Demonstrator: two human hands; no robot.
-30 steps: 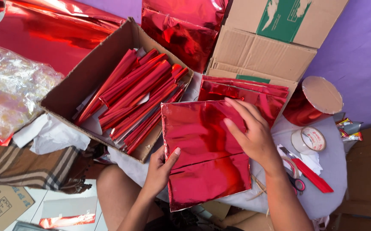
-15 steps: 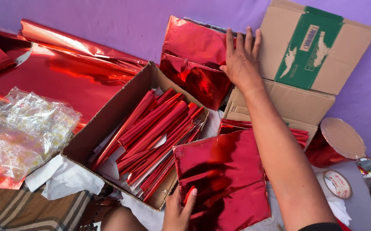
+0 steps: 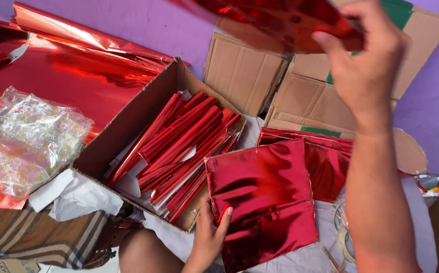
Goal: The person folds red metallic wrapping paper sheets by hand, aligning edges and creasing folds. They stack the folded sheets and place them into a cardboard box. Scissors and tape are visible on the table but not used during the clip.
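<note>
While the right hand [image 3: 366, 65] pinches a loose red foil sheet [image 3: 280, 17] and holds it up above the wrapped board [image 3: 262, 199], the left hand [image 3: 210, 233] grips that board's near-left edge, thumb on top. The board looks fully covered in foil and lies on a short stack of similar red pieces [image 3: 325, 162], just right of the open box [image 3: 128, 146] of rolled foil strips [image 3: 184, 146]. Judging by this, several pieces look finished, and the raised sheet is not yet laid on anything. Left of the box lie spread foil [image 3: 62, 76] and crumpled clear plastic [image 3: 22, 136].
</note>
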